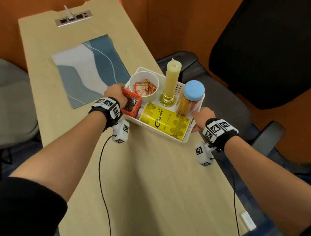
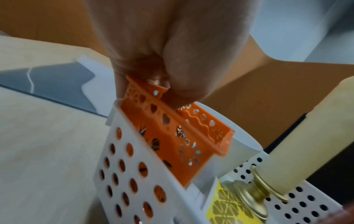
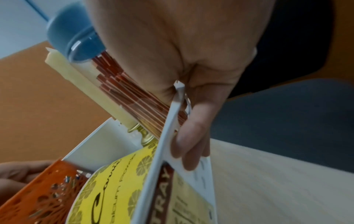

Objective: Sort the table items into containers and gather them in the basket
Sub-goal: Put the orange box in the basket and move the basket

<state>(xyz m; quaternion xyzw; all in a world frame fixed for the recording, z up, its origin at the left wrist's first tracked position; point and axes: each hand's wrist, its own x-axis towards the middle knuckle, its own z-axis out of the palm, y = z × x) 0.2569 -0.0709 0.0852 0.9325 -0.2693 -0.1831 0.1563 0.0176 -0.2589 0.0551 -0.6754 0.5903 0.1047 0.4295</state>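
The basket sat on the worktop beside the mat; I had my right hand gripping its rim to steady it, my left hand pinching the orange crate inside.

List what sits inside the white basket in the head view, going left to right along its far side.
Orange mini basket → white cup of sachets → candle on its gold holder → blue-lidded jar. The yellow powder can lies across the near side, so it is left out.
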